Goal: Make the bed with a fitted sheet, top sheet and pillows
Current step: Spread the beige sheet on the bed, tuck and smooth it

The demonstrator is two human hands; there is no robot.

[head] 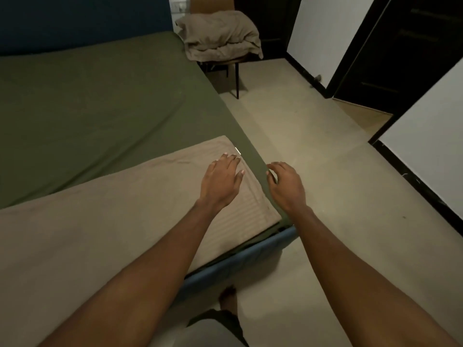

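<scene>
Two sheets lie on the bed. The olive fitted sheet point(100, 101) covers the mattress from the upper left of the frame down to the centre, stretched fairly smooth. Over it, filling the lower left, we see the beige top sheet point(100, 221) lying flat, its corner reaching the centre beside a small white tag point(238, 151). At mid-frame the left hand point(221, 179) rests on that corner, fingers straight and spread, gripping nothing. Just to its right, the right hand point(286, 186) is at the mattress side with its fingers bent against the olive sheet's edge; we cannot tell whether they pinch the cloth or only touch it. Below the hands we see a blue bed frame point(238, 261) under the mattress. A dark blue headboard point(82, 18) stands in the upper left. At top centre a chair point(210, 3) carries a crumpled heap of beige bedding point(220, 36). Pale floor point(313, 146) fills the right half, bounded by white door panels point(325, 33).
</scene>
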